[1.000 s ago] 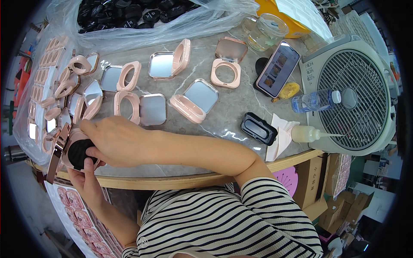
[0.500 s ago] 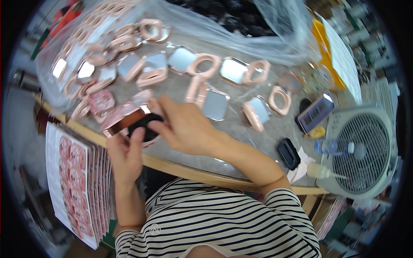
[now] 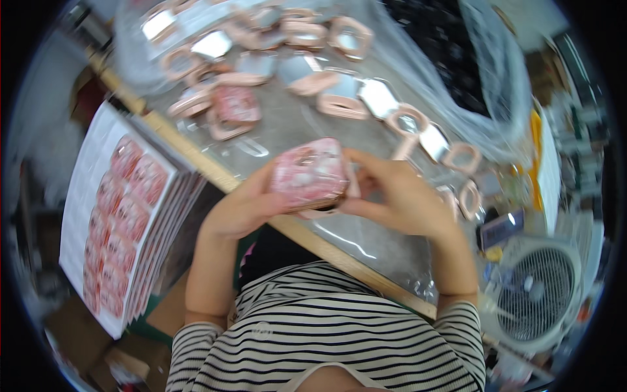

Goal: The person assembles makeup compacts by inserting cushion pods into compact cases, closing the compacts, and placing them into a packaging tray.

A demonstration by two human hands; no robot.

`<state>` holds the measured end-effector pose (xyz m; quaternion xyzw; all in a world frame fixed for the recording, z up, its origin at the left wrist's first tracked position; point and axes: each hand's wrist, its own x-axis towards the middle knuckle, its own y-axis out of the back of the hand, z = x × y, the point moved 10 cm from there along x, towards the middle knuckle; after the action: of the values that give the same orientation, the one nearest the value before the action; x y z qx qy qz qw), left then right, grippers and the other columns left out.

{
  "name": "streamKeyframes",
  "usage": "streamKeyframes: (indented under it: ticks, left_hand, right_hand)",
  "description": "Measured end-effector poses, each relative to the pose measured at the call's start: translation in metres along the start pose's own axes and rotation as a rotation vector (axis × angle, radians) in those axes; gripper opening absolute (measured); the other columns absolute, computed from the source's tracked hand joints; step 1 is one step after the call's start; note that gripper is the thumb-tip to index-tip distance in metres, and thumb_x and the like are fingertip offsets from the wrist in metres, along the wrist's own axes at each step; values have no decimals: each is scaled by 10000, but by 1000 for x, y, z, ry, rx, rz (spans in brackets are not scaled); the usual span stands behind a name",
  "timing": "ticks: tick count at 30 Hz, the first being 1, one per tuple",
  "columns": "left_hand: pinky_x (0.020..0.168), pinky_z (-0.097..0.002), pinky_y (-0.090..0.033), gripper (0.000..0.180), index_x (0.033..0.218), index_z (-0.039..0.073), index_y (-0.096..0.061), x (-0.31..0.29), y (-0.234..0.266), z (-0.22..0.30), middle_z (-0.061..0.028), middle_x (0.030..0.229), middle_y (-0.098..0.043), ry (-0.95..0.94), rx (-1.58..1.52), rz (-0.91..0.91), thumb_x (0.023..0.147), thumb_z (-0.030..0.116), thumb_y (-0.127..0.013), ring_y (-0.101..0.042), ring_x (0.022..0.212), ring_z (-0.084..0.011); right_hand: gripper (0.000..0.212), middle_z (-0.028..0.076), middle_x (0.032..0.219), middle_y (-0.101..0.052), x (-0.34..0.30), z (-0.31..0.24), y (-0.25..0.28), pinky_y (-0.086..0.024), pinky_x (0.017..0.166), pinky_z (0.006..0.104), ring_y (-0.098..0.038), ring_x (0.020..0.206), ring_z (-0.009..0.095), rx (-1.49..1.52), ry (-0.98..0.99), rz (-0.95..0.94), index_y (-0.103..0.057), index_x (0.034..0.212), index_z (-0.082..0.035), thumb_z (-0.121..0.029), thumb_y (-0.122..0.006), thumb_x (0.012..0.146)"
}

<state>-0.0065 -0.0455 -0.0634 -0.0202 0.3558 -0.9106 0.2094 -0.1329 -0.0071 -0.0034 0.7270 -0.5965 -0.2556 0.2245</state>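
Between my hands, above the table's front edge, is a makeup compact (image 3: 310,173) with a pink patterned lid facing up. My left hand (image 3: 238,206) grips its left side, with the thumb along the near edge. My right hand (image 3: 398,193) pinches its right side between thumb and fingers. A dark gap shows under the lid at the near edge; the inside is hidden. Farther left, another compact with a pink patterned lid (image 3: 236,104) rests on the table, blurred. Beyond my hands lie several open pale-pink compacts (image 3: 343,104) with mirrors.
A stack of printed pink sheets (image 3: 121,222) stands at the left beside the wooden table edge (image 3: 196,153). Clear plastic with black pieces (image 3: 437,59) lies at the back right. A grey fan (image 3: 535,294) and a dark box (image 3: 501,228) are at the right.
The compact was open, with a black piece under my thumbs; now its lid is folded over and faces up. My hands sit farther right in the picture, and the whole view has turned.
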Motion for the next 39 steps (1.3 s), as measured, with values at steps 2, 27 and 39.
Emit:
streamKeyframes:
  ticks: [2,27,39]
  left_hand:
    - [940,-334,-456,773,1366,-7,-318,-3,16,10,-107,1280,-505,-92,144,118,748,141,-758,-523,1143,-192]
    - [410,-263,-297,433,785,-4,-657,-218,324,239,-25,611,-512,456,1325,1213,667,397,-771,-393,467,-90]
    - [703,-400,-489,315,870,-36,-684,-20,125,145,-205,755,-666,8,1509,580,849,265,-595,-647,733,-361]
  right_hand:
    - [634,88,965,-660,-1,26,30,-509,746,273,-627,806,147,-2,-119,-96,-479,1314,-56,-146,-744,746]
    - [377,228,1044,-637,-59,292,334,-485,793,428,-625,918,393,-1138,-445,783,-584,1163,-27,-309,-449,951]
    - [254,-3,734,-556,8,21,92,-385,477,165,-466,543,24,181,-167,476,-498,1173,-79,-150,-532,932]
